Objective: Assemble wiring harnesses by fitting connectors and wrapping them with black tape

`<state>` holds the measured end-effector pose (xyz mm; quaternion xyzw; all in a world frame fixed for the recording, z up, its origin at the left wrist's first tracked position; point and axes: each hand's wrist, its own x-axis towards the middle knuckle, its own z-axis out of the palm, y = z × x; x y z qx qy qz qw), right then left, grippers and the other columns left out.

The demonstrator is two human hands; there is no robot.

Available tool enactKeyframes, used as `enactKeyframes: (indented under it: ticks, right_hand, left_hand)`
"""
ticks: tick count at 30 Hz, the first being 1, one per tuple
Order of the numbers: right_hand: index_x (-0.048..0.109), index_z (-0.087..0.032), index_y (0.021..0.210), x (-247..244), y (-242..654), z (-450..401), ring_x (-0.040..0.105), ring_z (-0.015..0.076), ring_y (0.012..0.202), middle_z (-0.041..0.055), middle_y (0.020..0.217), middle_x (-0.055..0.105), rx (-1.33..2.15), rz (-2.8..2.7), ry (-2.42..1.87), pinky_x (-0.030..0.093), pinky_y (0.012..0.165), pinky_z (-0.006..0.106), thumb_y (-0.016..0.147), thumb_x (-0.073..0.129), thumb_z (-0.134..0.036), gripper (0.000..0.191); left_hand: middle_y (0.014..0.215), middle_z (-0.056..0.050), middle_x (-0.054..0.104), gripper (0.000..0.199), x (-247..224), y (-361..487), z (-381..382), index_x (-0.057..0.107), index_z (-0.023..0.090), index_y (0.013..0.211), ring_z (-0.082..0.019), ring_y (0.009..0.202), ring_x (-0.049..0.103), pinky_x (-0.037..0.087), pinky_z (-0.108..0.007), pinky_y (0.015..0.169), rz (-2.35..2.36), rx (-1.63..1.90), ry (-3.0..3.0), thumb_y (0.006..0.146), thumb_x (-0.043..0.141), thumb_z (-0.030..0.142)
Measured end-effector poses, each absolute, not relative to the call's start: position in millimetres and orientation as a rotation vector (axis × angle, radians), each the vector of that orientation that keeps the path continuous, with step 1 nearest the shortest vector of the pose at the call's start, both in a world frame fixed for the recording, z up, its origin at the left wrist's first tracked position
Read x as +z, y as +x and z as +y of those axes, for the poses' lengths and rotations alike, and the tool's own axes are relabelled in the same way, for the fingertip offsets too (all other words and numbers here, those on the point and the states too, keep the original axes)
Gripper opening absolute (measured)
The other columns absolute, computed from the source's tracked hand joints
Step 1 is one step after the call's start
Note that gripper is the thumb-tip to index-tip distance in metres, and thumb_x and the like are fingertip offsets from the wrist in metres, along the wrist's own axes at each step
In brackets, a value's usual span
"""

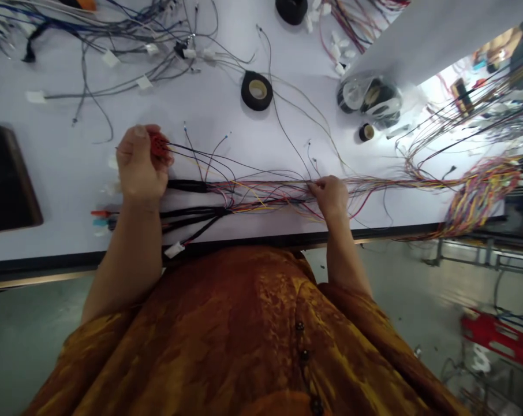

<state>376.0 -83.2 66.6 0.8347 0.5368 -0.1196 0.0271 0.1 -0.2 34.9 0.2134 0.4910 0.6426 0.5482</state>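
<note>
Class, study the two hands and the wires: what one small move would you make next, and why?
Probably ease the right hand gently away from the red connector. The left hand holds that connector, and its thin dark wires bow loosely over the wire bundle, where the right fingers pinch; a light draw might straighten them.

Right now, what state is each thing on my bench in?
Left hand: closed on the red connector.
Red connector: held, wires attached.
Right hand: pinching wires.
Long wire bundle: laid out, partly wrapped in black.
Black tape roll: lying flat.
Clear bag: can't tell if open.
</note>
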Motion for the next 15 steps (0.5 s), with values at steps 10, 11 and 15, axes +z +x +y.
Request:
enactKeyframes:
  ticks: [10,11,15]
  right_hand:
    - [0.041,-0.024,0.068,65,416,-92,0.025,0.0082,0.047,-0.0042,0.064,0.047,-1.872,1.677,2.821,0.021,0.046,0.024,0.072,0.060,-0.031,0.021]
    - [0.042,-0.024,0.070,67,426,-96,0.018,0.0067,0.044,-0.0069,0.060,0.041,-2.147,1.545,2.792,0.017,0.044,0.023,0.074,0.062,-0.037,0.024]
    - [0.057,-0.022,0.074,71,459,-109,0.011,0.0049,0.040,-0.0129,0.047,0.022,-2.721,1.024,2.756,0.011,0.040,0.018,0.080,0.071,-0.041,0.025]
  left_hand:
    - [0.056,0.004,0.060,0.042,37,3,2,0.061,0.016,0.076,-0.006,0.042,0.047,0.032,-0.020,0.041,1.255,1.514,0.514,0.109,0.034,0.018]
    - [0.056,0.004,0.060,0.042,36,3,2,0.060,0.016,0.077,-0.007,0.042,0.047,0.032,-0.020,0.041,1.252,1.519,0.528,0.109,0.034,0.018]
    - [0.057,0.005,0.060,0.039,32,1,3,0.060,0.015,0.079,-0.007,0.041,0.047,0.032,-0.021,0.041,1.257,1.523,0.561,0.109,0.034,0.016]
